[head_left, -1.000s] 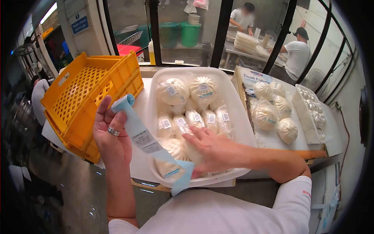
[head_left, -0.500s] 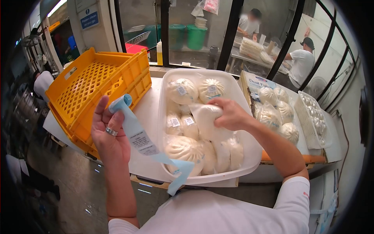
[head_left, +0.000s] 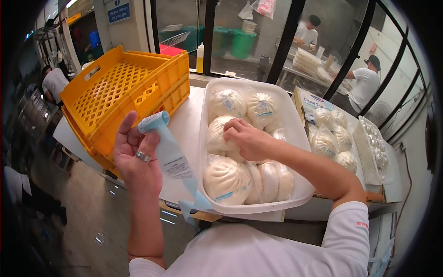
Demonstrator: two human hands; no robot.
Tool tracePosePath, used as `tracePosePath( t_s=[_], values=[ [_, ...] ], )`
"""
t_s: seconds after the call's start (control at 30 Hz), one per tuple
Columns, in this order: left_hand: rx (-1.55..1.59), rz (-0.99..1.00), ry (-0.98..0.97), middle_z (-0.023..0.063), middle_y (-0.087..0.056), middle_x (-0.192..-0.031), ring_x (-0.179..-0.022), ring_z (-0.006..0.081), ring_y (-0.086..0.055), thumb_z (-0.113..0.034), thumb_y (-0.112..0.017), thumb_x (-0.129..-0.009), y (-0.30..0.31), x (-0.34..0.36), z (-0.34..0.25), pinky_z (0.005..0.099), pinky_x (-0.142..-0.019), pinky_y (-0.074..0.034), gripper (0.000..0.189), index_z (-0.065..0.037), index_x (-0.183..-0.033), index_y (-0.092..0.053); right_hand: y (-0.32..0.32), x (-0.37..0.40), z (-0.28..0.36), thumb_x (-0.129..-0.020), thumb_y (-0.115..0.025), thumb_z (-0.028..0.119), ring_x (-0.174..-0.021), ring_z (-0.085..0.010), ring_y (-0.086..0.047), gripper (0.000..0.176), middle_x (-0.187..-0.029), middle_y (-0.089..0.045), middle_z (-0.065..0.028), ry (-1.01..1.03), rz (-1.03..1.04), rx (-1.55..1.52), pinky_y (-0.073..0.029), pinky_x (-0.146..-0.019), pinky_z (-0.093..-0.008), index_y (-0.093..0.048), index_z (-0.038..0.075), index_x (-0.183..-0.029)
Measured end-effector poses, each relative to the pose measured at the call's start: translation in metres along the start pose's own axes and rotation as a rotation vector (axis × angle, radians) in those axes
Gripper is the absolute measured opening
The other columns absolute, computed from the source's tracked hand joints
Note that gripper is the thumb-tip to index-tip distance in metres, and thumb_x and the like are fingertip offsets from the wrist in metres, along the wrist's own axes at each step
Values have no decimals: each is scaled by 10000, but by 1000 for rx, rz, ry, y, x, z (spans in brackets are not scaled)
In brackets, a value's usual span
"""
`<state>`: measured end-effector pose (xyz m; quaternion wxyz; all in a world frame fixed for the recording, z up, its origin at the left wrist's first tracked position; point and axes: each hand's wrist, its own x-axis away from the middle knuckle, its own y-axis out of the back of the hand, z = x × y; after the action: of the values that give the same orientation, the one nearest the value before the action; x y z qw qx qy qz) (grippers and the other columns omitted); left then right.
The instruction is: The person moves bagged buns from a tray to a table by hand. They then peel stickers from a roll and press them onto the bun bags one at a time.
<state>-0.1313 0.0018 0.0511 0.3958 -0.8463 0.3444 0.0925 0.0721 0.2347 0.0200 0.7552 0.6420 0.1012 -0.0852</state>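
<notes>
My left hand [head_left: 140, 154], with a ring on one finger, pinches a pale blue roll of labels [head_left: 154, 121]; its loose strip [head_left: 174, 159] hangs down past the near left corner of the white tub. Inside the white tub [head_left: 302, 184] lie several wrapped white buns, some bearing printed labels [head_left: 263, 107]. My right hand [head_left: 244, 138] is over the middle of the tub, its fingers closed on a wrapped bun [head_left: 216, 134] at the left side. A large pleated bun [head_left: 226, 179] sits at the near left, beside several buns standing on edge [head_left: 277, 181].
Stacked yellow crates [head_left: 134, 87] stand on the left of the table. Right of the tub are more wrapped buns [head_left: 325, 141] and a white basket [head_left: 371, 152] of small items. Behind the window two people [head_left: 367, 83] work at a counter. Another person [head_left: 54, 85] is at far left.
My right hand has moved left and turned the bun it holds, which now rests pleated side up among the others. The view has shifted, and the label strip hangs differently.
</notes>
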Motion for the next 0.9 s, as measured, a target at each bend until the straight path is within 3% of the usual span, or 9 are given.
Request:
tracePosePath(
  t_s=[0.1, 0.2, 0.3, 0.33, 0.43, 0.53, 0.73, 0.9],
  values=[
    [-24, -29, 8, 127, -710, -1151, -1087, 184, -681, 68, -692, -885, 0, 1, 1, 310, -993, -540, 553, 21, -1393, -479, 21, -1, 21, -837, -726, 87, -1204, -306, -563, 385, -1138, -603, -149, -360, 15, -193, -463, -1025, -380, -571, 43, -1187],
    [40, -68, 31, 127, -703, -1099, -1030, 155, -683, 141, -686, -844, -14, 3, -4, 283, -983, -536, 565, 46, -1369, -501, 28, -5, 46, -888, -767, 373, -1119, -265, -626, 509, -1100, -673, -152, -727, 510, -577, -488, -984, -370, -621, 13, -1218],
    [17, -50, 54, 128, -702, -1104, -1026, 152, -683, 139, -689, -842, -24, 3, 2, 286, -979, -536, 568, 47, -1370, -500, -1, 13, 50, -870, -762, 537, -1172, -233, -614, 717, -1233, -661, -156, -626, 439, -972, -479, -1005, -355, -591, -2, -1312],
    [16, -45, 62, 129, -701, -1106, -1024, 152, -684, 139, -690, -841, -26, 4, 4, 283, -975, -537, 569, 48, -1370, -500, -1, 11, 44, -827, -817, 488, -1221, -231, -594, 786, -1294, -642, -150, -652, 503, -1001, -472, -1029, -352, -553, -6, -1379],
    [9, -30, 71, 128, -699, -1109, -1017, 150, -684, 138, -693, -836, -29, 4, 9, 275, -961, -538, 573, 50, -1369, -500, -2, 13, 35, -753, -875, 420, -1191, -233, -606, 840, -1266, -636, -133, -698, 544, -1206, -480, -1018, -358, -518, 11, -1395],
    [17, -29, 79, 123, -699, -1104, -1011, 146, -684, 138, -695, -834, -29, 3, 14, 266, -945, -542, 574, 51, -1367, -502, 13, 15, 55, -678, -899, 317, -1156, -234, -617, 843, -1223, -643, -138, -647, 438, -1134, -491, -1002, -357, -533, -7, -1365],
    [13, -20, 92, 113, -699, -1090, -1009, 137, -681, 126, -693, -845, -31, 0, 23, 264, -933, -548, 561, 42, -1367, -507, 31, 19, 38, -590, -872, 199, -1055, -224, -638, 808, -1151, -648, -125, -785, 352, -1068, -526, -931, -343, -555, -33, -1296],
    [26, -17, 82, 103, -698, -1081, -1011, 129, -675, 113, -696, -853, -29, -3, 22, 265, -941, -549, 553, 32, -1367, -509, 94, 47, -33, -525, -826, 22, -1099, -225, -625, 792, -1141, -647, -93, -884, 23, -1045, -505, -990, -375, -564, 12, -1272]
  ],
)
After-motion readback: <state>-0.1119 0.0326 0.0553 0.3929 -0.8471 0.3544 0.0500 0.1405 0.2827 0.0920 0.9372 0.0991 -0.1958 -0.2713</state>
